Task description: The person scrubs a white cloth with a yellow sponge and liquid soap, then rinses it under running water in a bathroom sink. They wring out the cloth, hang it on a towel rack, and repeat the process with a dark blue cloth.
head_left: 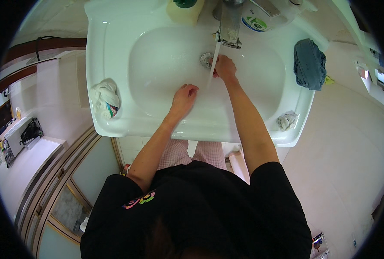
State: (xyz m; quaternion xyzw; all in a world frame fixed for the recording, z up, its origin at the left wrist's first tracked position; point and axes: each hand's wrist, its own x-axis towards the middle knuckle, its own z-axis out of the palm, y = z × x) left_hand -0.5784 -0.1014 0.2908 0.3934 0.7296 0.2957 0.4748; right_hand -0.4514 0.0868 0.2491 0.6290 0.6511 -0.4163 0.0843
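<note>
My right hand [225, 67] is over the white sink basin [159, 61], beside the metal drain [206, 60]. Its fingers curl down and inward, so whatever may be in them is hidden. A thin white stream of water [216, 53] runs from the metal faucet [229, 29] past the fingertips of that hand. My left hand [183, 98] hangs nearer the basin's front, left of the stream. Its fingers are loosely curled in, and nothing shows in them.
Behind the basin stand a pump bottle [185, 13] and a white container [260, 19]. A white cloth [104, 97] lies on the left rim. Dark folded fabric [309, 64] and a crumpled whitish wad [287, 121] lie on the right. A framed glass door [96, 158] stands at left.
</note>
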